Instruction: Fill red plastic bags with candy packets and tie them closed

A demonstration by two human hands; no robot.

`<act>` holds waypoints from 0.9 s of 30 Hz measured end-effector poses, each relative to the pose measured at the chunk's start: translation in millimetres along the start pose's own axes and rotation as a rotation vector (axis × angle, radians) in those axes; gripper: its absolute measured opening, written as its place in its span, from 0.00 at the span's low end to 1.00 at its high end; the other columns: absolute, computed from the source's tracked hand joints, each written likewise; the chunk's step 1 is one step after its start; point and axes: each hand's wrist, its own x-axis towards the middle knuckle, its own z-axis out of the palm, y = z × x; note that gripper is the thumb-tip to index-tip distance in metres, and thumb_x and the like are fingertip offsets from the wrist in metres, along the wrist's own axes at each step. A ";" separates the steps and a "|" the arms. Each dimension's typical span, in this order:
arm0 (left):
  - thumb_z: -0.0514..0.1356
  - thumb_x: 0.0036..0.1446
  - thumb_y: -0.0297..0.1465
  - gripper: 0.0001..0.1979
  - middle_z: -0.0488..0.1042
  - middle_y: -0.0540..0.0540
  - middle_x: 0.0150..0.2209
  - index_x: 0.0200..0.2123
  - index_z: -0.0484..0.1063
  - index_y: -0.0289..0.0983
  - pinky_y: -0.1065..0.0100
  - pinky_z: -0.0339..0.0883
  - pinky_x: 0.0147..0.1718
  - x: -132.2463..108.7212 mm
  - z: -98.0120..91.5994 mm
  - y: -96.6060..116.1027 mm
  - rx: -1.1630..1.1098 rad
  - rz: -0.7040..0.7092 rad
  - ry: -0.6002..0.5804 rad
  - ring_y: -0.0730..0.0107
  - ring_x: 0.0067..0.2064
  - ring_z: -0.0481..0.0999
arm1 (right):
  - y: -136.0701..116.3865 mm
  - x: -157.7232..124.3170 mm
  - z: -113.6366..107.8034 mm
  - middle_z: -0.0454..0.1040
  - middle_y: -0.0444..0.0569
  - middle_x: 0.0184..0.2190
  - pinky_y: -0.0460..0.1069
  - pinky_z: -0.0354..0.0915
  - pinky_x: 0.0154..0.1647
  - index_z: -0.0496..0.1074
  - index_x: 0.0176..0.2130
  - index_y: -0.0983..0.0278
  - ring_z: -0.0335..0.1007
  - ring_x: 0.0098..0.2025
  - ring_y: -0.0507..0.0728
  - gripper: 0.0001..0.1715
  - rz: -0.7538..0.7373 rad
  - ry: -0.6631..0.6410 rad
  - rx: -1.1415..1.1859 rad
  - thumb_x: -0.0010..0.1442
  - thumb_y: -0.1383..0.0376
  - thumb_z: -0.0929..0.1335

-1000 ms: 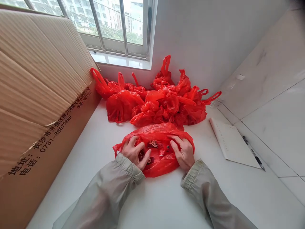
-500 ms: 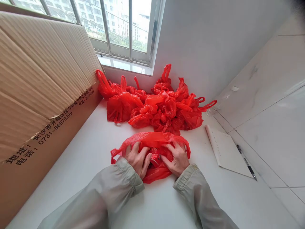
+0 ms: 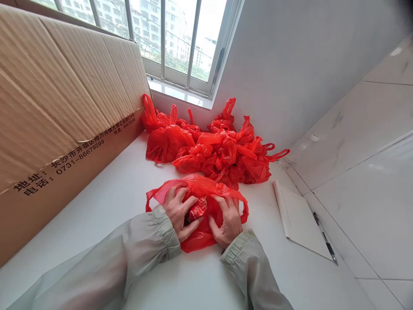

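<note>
A red plastic bag (image 3: 196, 241) lies on the white tabletop with its mouth spread wide and handle loops at both sides. Inside it shows a shiny red packet (image 3: 199, 208) with pale print, partly covered by the bag and my fingers. My left hand (image 3: 179, 211) reaches into the bag, its thumb and forefinger on either side of the packet. On the bag's right side, my right hand (image 3: 228, 220) grips the plastic, with bent fingers inside and the thumb at the near edge. Some fingertips of both hands are hidden in the folds.
Several tied red bags (image 3: 226, 150) are heaped behind, against the wall. A large cardboard box (image 3: 74, 99) stands at the left beneath the barred window (image 3: 180, 43). To the right lie a notepad (image 3: 300, 219) and a pen (image 3: 325, 239), by the tiled wall (image 3: 355, 181).
The view has tilted. My hands and the open bag have shifted slightly left relative to the heap. The red packet now sits against my left hand and shows more clearly.
</note>
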 end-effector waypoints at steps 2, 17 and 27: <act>0.58 0.50 0.33 0.15 0.69 0.37 0.46 0.41 0.75 0.37 0.46 0.66 0.51 1.2 -0.8 -1.3 -0.045 0.002 -0.001 0.46 0.53 0.63 | -1.0 2.3 -3.9 0.69 0.53 0.49 0.60 0.61 0.55 0.63 0.60 0.61 0.64 0.52 0.64 0.37 -0.022 -0.006 0.081 0.50 0.69 0.66; 0.66 0.52 0.45 0.19 0.71 0.40 0.45 0.43 0.78 0.40 0.52 0.67 0.52 -0.8 -1.3 -17.7 -0.128 0.000 -0.071 0.50 0.52 0.66 | -0.2 8.5 -6.0 0.74 0.46 0.33 0.53 0.66 0.44 0.77 0.35 0.58 0.69 0.40 0.58 0.10 0.173 0.003 0.372 0.60 0.55 0.69; 0.68 0.51 0.45 0.17 0.75 0.46 0.37 0.40 0.80 0.42 0.60 0.68 0.46 7.9 -11.5 -20.0 -0.322 -0.132 -0.167 0.61 0.42 0.71 | 2.1 7.3 -7.8 0.75 0.45 0.30 0.51 0.66 0.39 0.77 0.32 0.58 0.69 0.36 0.56 0.10 0.141 0.003 0.366 0.63 0.59 0.67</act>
